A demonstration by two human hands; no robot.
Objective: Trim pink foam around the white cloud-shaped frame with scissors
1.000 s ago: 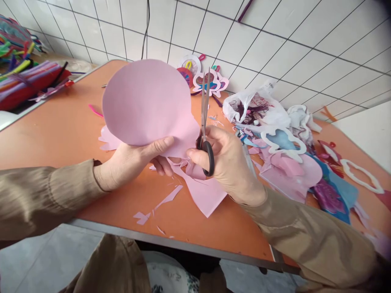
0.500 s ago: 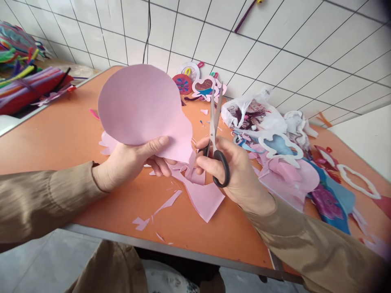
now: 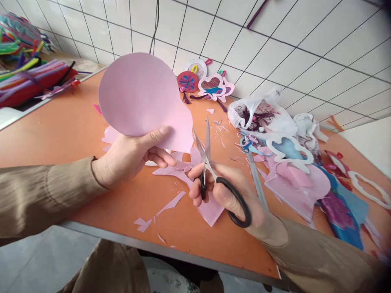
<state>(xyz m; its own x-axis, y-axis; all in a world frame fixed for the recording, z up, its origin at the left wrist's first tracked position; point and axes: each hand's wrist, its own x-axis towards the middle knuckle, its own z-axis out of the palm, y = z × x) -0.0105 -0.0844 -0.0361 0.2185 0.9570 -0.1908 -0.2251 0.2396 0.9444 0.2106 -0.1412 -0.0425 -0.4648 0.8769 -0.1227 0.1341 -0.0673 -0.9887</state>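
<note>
My left hand (image 3: pixel 131 156) pinches the lower edge of a rounded pink paper cutout (image 3: pixel 140 97), thumb on the front, holding it upright above the orange table (image 3: pixel 61 134). My right hand (image 3: pixel 227 193) grips black-handled scissors (image 3: pixel 210 167). Their blades are slightly apart, and the tips reach the cutout's lower right edge. Pink offcuts (image 3: pixel 207 209) lie on the table under both hands.
Pink slivers (image 3: pixel 159 211) lie near the table's front edge. A plastic bag (image 3: pixel 259 114), a second pair of scissors (image 3: pixel 255 173) and piled pink, white and blue paper shapes (image 3: pixel 305 179) fill the right side. Decorated cutouts (image 3: pixel 207 83) lean on the tiled wall. Colourful pipe cleaners (image 3: pixel 27 77) are at far left.
My right hand has dropped lower and pulled toward me with the scissors, tilting the blades left toward the cutout's lower right edge. The left hand has raised the pink cutout slightly.
</note>
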